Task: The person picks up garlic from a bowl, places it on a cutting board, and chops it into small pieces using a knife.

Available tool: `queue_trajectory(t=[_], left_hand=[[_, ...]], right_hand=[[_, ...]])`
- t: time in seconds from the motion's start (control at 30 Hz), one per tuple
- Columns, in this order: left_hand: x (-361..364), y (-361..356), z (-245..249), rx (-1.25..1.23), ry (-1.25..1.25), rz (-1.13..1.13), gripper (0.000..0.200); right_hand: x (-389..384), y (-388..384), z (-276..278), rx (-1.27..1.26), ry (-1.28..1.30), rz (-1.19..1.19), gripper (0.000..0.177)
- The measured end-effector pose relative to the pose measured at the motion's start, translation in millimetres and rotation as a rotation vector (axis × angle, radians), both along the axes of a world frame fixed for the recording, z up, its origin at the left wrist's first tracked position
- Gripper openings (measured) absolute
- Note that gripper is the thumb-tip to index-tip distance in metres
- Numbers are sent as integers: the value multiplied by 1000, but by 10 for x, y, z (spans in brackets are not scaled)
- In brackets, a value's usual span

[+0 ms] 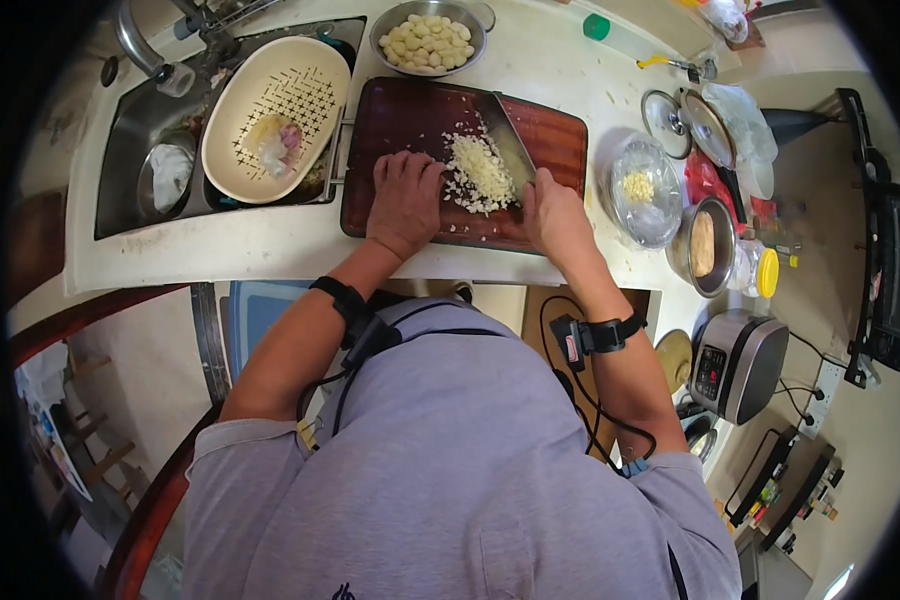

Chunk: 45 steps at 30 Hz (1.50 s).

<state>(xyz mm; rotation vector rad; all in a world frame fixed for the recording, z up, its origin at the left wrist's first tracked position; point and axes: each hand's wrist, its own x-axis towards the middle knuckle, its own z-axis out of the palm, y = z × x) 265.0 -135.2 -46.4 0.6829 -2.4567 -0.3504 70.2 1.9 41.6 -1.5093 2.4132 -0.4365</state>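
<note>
On the dark red cutting board (395, 115) lies a heap of chopped pale garlic (478, 170). My right hand (557, 215) is closed round the handle end of a wide knife (507, 140), whose blade stands against the right side of the heap. The handle itself is mostly hidden by my fingers. My left hand (407, 203) rests on the board to the left of the heap, palm down, with its fingers apart and nothing in it.
A bowl of whole peeled cloves (428, 42) stands behind the board. Left is a sink (120, 190) with a cream colander (225, 110) across it. To the right are a plastic-covered bowl (650, 205), a metal bowl (712, 270), lids (665, 122) and a cooker (740, 365).
</note>
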Motion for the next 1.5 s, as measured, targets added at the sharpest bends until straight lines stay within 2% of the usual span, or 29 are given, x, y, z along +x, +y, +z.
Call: queue_trajectory(t=[0.13, 0.27, 0.43, 1.37, 1.5], left_hand=[[13, 19, 2, 2, 7, -8, 26], [7, 33, 11, 2, -3, 0, 25], [12, 12, -5, 15, -12, -3, 26], [5, -2, -43, -16, 37, 12, 25], [3, 4, -26, -2, 86, 29, 22]], right_hand=[[-1, -15, 130, 7, -11, -9, 19], [55, 3, 0, 10, -10, -11, 18], [45, -29, 112, 5, -17, -16, 18], [47, -31, -18, -2, -4, -10, 19], [158, -89, 198, -49, 4, 16, 19]])
